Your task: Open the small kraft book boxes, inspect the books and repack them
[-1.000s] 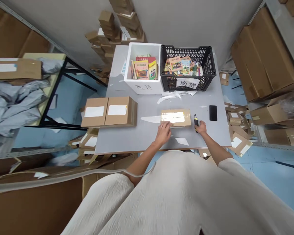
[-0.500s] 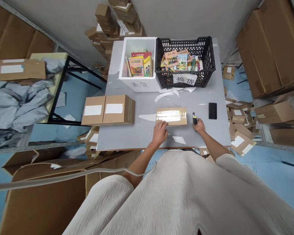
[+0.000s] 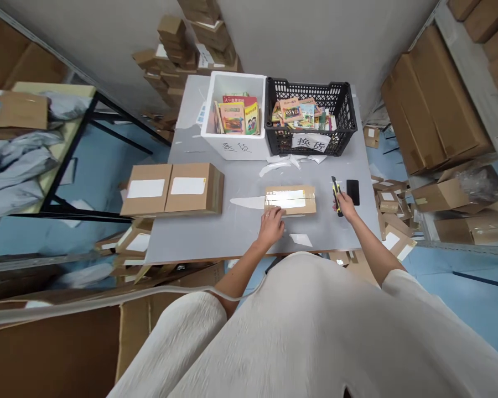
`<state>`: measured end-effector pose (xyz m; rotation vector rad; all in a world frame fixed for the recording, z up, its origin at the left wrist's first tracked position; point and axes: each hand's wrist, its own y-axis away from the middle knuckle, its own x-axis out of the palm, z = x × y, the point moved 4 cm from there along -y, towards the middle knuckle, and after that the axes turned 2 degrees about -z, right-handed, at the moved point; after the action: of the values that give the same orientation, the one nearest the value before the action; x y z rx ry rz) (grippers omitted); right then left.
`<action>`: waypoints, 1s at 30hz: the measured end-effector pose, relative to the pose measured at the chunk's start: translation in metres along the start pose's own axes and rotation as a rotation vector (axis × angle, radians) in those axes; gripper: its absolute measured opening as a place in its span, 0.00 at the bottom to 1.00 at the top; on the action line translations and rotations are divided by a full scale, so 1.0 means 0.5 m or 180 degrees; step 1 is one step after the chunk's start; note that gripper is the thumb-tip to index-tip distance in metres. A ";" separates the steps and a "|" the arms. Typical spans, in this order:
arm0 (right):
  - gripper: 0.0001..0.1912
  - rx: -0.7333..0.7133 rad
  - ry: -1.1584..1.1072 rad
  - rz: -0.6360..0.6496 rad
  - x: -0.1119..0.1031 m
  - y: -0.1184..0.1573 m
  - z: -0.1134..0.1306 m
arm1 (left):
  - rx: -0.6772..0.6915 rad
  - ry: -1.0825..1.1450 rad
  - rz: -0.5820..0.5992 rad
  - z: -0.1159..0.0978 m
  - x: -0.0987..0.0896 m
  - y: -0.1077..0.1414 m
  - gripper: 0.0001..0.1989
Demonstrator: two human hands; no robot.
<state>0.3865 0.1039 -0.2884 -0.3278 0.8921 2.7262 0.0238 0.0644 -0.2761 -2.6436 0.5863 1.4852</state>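
Note:
A small taped cardboard box with a white label lies near the middle of the grey table. My left hand rests at its front left corner, fingers bent loosely over the edge and touching it, not wrapped round it. In my right hand is a yellow and black utility knife, held to the right of the box and apart from it. The knife points away from me; whether its blade is out is too small to tell. Just beyond that hand lies a black phone.
Two labelled cardboard boxes stand at the table's left. Behind are a white foam box and a black plastic crate, both holding books. Paper scraps lie about the table. A shelf with grey parcels stands far left.
My right hand has moved to the right and slightly away from me with the utility knife, closer to the phone. My left hand has stayed on the box. The view has shifted a little.

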 end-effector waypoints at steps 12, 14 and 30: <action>0.18 -0.2049 0.3400 0.1337 0.239 0.107 0.229 | -0.0129 0.0024 -0.0146 0.010 -0.007 0.018 0.35; 0.19 -0.1992 0.3829 0.1421 0.279 0.120 0.238 | -0.0100 0.0061 -0.0140 0.010 -0.009 0.019 0.37; 0.20 -0.1817 0.4557 0.1311 0.355 0.146 0.268 | 0.0058 0.0235 -0.0170 0.016 -0.021 0.017 0.36</action>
<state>0.1791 0.1577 -0.1944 -2.6034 0.3035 2.7131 0.0095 0.0616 -0.2706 -2.6878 0.5273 1.3667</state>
